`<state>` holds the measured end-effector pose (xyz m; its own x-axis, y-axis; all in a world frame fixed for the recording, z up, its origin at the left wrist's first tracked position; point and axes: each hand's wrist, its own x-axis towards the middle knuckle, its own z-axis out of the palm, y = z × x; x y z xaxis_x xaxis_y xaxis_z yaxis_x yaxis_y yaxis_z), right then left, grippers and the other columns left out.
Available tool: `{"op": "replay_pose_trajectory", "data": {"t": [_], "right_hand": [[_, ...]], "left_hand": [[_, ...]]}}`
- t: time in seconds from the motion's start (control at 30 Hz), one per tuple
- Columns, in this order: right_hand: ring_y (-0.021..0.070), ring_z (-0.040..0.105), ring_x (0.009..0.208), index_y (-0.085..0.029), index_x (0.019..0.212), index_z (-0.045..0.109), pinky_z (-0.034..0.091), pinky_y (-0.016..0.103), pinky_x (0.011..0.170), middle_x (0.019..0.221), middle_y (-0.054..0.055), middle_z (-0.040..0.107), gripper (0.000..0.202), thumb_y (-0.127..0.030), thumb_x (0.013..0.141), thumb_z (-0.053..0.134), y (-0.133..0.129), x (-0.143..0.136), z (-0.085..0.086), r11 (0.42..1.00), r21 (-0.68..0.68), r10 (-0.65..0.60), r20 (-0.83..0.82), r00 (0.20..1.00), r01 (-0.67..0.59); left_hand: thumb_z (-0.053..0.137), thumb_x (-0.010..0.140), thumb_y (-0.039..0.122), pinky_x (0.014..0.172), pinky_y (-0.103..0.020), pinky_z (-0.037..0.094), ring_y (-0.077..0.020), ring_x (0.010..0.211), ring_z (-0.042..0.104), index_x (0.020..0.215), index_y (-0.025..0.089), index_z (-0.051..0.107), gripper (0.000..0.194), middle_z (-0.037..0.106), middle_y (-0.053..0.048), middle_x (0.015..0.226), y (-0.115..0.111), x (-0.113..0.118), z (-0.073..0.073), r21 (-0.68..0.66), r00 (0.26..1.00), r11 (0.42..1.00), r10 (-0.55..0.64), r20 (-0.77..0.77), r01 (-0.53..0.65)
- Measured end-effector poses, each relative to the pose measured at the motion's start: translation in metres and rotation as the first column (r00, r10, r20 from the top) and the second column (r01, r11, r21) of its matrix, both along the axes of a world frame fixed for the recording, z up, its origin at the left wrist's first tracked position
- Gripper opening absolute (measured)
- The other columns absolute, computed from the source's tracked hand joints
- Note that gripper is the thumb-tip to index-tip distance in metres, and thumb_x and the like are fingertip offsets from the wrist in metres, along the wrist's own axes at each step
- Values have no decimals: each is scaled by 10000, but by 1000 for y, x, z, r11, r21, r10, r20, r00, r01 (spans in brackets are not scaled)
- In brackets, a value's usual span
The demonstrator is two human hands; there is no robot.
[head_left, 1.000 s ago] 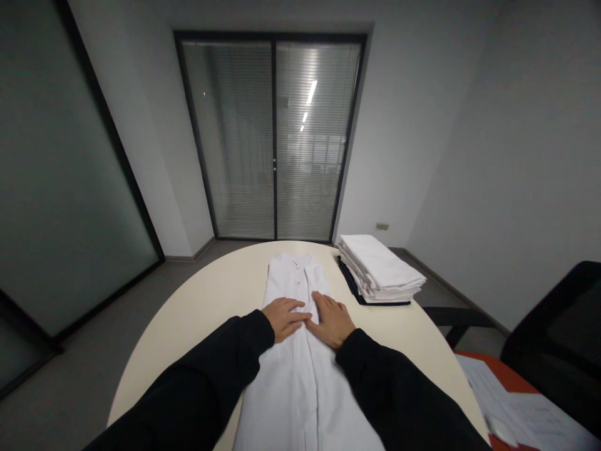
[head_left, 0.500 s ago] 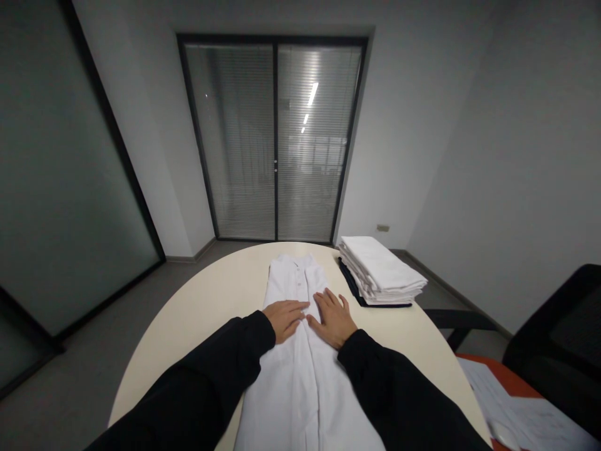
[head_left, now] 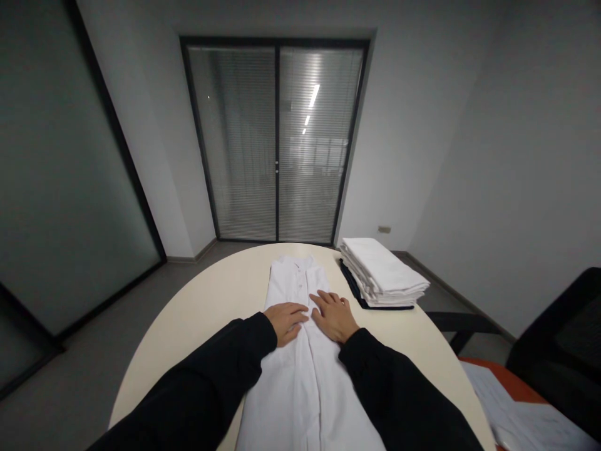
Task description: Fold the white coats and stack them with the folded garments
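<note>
A long white garment with a buttoned front lies lengthwise on the round cream table, its narrow top end toward the far edge. My left hand rests on the cloth left of the button line, palm down with fingers stretched to the right. Just right of it, my right hand lies on the garment with fingers spread. A small gap separates the hands, and neither grasps the cloth visibly.
Folded white cloths are stacked over a dark item at the table's far right. Beyond the right edge stand a black chair and papers on an orange-red surface. A glazed double door is behind.
My right hand's fingers have shifted slightly on the cloth, and its thumb is a little farther from my left hand. The garment looks the same.
</note>
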<state>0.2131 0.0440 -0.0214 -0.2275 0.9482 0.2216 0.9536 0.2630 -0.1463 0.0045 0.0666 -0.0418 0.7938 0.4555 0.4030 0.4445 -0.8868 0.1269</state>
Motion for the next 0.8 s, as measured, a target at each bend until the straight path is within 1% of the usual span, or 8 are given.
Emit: {"op": "replay_pose_trajectory", "data": {"t": [0.07, 0.2, 0.3, 0.37, 0.43, 0.6, 0.73, 0.8], "right_hand": [[288, 383, 1230, -293, 1350, 484, 247, 467, 981, 1405, 72, 465, 476, -377, 889, 401, 5, 0, 0, 1000, 1, -1, 1, 1000, 1], [273, 414, 1165, -323, 1304, 522, 296, 439, 928, 1337, 47, 512, 434, -366, 897, 377, 19, 7, 2, 999, -27, 20, -51, 999, -22], [260, 434, 1118, -315, 1298, 524, 319, 416, 891, 1282, 52, 536, 432, -385, 909, 351, 29, 11, 2, 999, -45, 5, -86, 996, -9], [269, 427, 1116, -298, 1306, 517, 313, 422, 889, 1289, 66, 525, 448, -400, 892, 380, 36, 12, 1, 999, -33, -17, -73, 997, 15], [285, 418, 1120, -285, 1301, 518, 303, 436, 896, 1305, 76, 511, 468, -412, 859, 431, 42, 10, 0, 999, -14, -35, -55, 998, 34], [295, 404, 1147, -282, 1220, 560, 290, 444, 932, 1267, 63, 531, 456, -437, 792, 517, 60, 10, -3, 999, -19, -49, -126, 991, 47], [284, 401, 1186, -294, 1145, 596, 280, 447, 975, 1253, 44, 542, 388, -445, 793, 533, 74, 15, -7, 998, -49, -54, -226, 973, 44], [283, 411, 1201, -294, 1129, 611, 278, 453, 989, 1267, 47, 539, 365, -452, 811, 524, 81, 18, -10, 998, -43, -51, -266, 963, 41]], "left_hand": [[482, 832, 234, 1010, -384, 437, -222, 1184, 524, 1118, 215, 611, 314, 541, -63, 1334, 0, -1, 0, 3, 1000, 1000, 3, 3, -3], [486, 826, 233, 1003, -378, 444, -218, 1171, 538, 1110, 213, 608, 310, 572, -59, 1298, 0, -1, 2, -21, 1000, 1000, 16, -1, -16], [496, 819, 244, 1015, -372, 435, -215, 1182, 531, 1183, 223, 566, 370, 575, -49, 1296, 0, -1, 4, -46, 999, 998, 43, 3, -42], [500, 814, 248, 1017, -373, 433, -220, 1186, 524, 1241, 216, 526, 429, 578, -53, 1289, 0, -1, 6, -51, 999, 997, 52, 1, -52], [508, 804, 250, 999, -375, 446, -228, 1177, 527, 1246, 204, 518, 444, 580, -58, 1279, 0, -1, 7, -58, 998, 997, 59, 0, -59], [508, 836, 275, 892, -350, 495, -211, 1071, 575, 1150, 216, 578, 326, 606, -50, 1203, 2, 1, 11, -104, 996, 991, 90, 23, -87], [451, 915, 283, 931, -355, 466, -201, 1066, 569, 1101, 215, 634, 270, 627, -53, 1151, 21, -3, 10, -111, 978, 988, 124, 169, -106], [443, 925, 274, 979, -396, 435, -219, 1117, 542, 1126, 214, 642, 289, 608, -67, 1205, 39, -10, 7, -98, 944, 976, 212, 255, -192]]}}
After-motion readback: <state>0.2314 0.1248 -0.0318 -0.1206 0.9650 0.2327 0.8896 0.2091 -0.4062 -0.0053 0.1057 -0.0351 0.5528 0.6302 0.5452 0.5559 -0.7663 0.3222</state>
